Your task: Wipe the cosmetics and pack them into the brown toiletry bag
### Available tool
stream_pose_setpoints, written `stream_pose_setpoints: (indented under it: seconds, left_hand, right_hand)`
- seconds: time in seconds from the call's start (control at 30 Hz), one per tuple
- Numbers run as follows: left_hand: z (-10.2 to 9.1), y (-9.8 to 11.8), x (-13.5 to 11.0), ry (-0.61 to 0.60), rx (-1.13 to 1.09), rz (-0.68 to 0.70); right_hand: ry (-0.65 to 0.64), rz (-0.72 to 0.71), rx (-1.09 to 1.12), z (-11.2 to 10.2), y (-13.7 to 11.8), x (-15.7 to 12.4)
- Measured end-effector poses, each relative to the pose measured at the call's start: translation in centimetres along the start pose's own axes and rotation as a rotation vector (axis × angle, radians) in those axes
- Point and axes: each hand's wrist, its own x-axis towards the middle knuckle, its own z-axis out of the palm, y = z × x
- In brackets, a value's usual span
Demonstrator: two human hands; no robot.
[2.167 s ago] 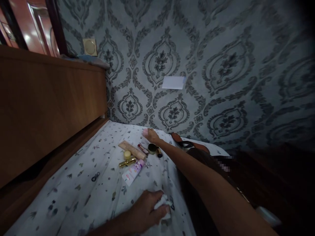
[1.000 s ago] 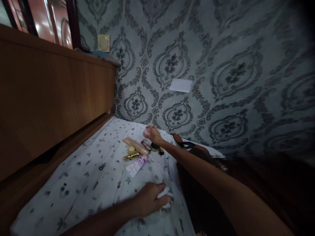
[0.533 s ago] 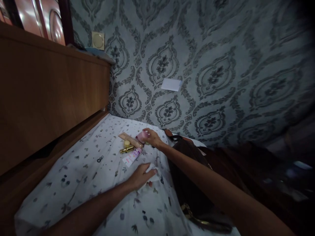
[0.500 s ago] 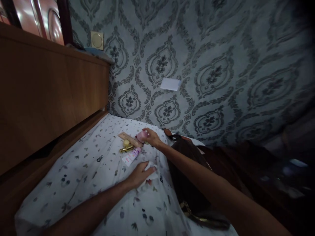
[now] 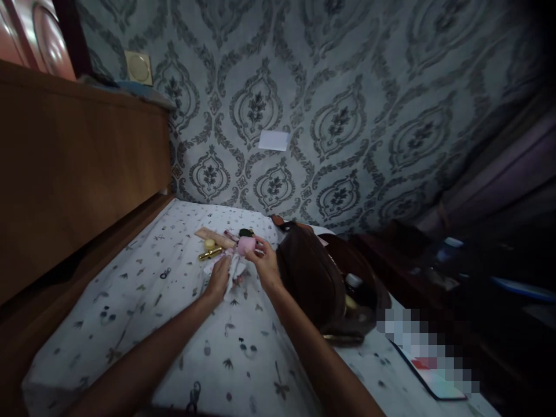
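Observation:
My right hand (image 5: pixel 266 265) has its fingers around a small pink container (image 5: pixel 247 245). Crumpled in my left hand (image 5: pixel 218 280) is a white tissue (image 5: pixel 236 271), which meets the container's lower side. Just beyond my hands on the patterned sheet lie a gold tube (image 5: pixel 211 253), a small round yellow item (image 5: pixel 209 243) and a flat beige strip (image 5: pixel 205 234). A dark green oval item (image 5: pixel 245 232) sits behind the container. The white squeeze tube (image 5: pixel 210 269) is mostly hidden by my left hand and the tissue.
To the right a brown bag (image 5: pixel 306 278) lies open, with a capped bottle (image 5: pixel 354 282) inside. A device with a lit screen (image 5: pixel 438 376) rests at the lower right, partly pixelated. A wooden cabinet (image 5: pixel 82 174) borders the left, and a patterned wall (image 5: pixel 347 116) rises behind.
My right hand has brought the pink container closer to me, and my left hand has moved forward with the tissue to meet it. The view has swung right, showing the bag's opening and lit screen.

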Motion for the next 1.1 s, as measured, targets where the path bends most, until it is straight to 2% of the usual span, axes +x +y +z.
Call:
stream_pose_setpoints:
  seconds: [0.1,0.23,0.4,0.53,0.8,0.97,1.1]
  left_hand:
    - [-0.1,-0.5,0.0,0.036,0.046,0.022]
    - [-0.1,-0.9,-0.3,0.033,0.142,0.116]
    - [-0.3,0.1,-0.5,0.017,0.294,0.329]
    - [-0.4,0.6,-0.6,-0.029,0.388,0.422]
    - [-1.1,-0.3,0.6,-0.010,0.451,0.426]
    - [-1.0,-0.3,0.6,-0.038,0.463,0.446]
    - [-0.7,0.0,-0.1,-0.075,0.461,0.455]
  right_hand:
    - [0.028,0.039,0.125,-0.8,0.8,-2.2]
    - [0.068,0.063,0.175,-1.4,2.0,-3.9]
    - [0.077,0.095,0.194,-1.8,3.0,-4.8]
    - [0.039,0.093,0.211,-2.1,2.8,-5.0]
    - [-0.156,0.223,0.525,-2.4,2.0,-5.1]
    - [-0.096,0.318,0.731,-2.6,2.0,-4.9]
    - [-0.039,0.349,0.799,-2.7,2.2,-4.6]
